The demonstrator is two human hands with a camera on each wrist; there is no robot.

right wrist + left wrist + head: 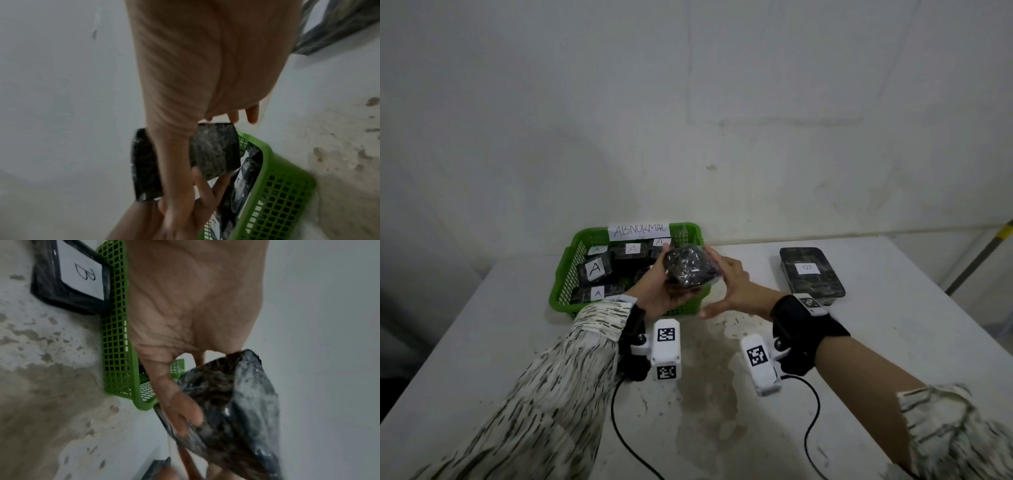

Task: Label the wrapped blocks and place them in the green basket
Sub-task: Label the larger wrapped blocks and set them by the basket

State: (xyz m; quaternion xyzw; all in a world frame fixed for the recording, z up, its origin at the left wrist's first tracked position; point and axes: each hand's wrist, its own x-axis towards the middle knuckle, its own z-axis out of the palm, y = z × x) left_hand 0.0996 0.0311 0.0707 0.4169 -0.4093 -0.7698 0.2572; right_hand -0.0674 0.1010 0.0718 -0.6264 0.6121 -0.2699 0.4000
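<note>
- Two hands hold one dark wrapped block point(690, 269) above the near right corner of the green basket point(563, 274).
- Left hand point(657, 291): grip curled under the block, grasping it from the near side.
- Right hand point(732, 281): fingers lie fairly straight against the block's right side, thumb spread toward the surface point(517, 342); grip released.
- Several blocks labelled "A" point(595, 269) lie in the basket, which carries an "ABNORMAL" sign point(639, 230).
- One block labelled "B" point(811, 275) lies on the surface, well apart to the right.
</note>
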